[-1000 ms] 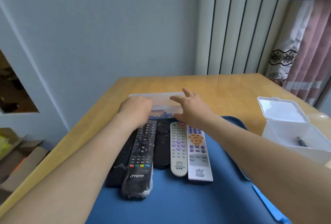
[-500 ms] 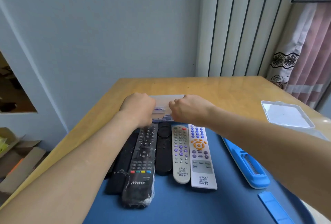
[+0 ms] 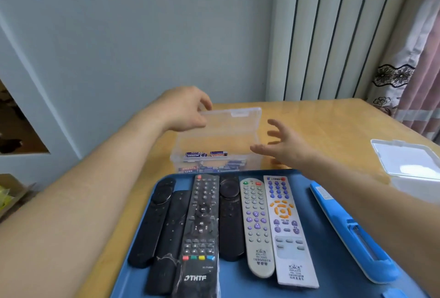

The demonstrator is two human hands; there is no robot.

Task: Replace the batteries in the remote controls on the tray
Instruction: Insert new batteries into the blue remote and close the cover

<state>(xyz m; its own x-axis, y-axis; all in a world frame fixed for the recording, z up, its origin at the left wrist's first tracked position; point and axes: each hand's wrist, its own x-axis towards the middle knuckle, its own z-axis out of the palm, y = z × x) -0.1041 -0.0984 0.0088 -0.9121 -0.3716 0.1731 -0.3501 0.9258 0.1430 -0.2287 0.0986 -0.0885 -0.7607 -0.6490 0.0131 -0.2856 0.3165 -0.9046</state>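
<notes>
- Left grip point(image 3: 183, 109) is pinching the raised lid point(image 3: 228, 126) of the clear battery box point(image 3: 214, 165) at its left corner; right grip point(image 3: 283, 145) is hovering released, fingers spread, beside the box.
- Tabletop point(image 3: 321, 119) is carrying the box just behind the blue tray point(image 3: 316, 226).
- Remote controls point(image 3: 256, 226) are lying side by side on the tray.
- Batteries point(image 3: 207, 154) are lying inside the box.

Remotes point(image 3: 257, 226) lie side by side on the blue tray point(image 3: 238, 284).

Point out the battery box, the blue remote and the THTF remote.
battery box point(image 3: 223, 131): head view, on its raised clear lid.
blue remote point(image 3: 350, 228): head view, middle of its body.
THTF remote point(image 3: 202, 231): head view, middle of its keypad.
</notes>
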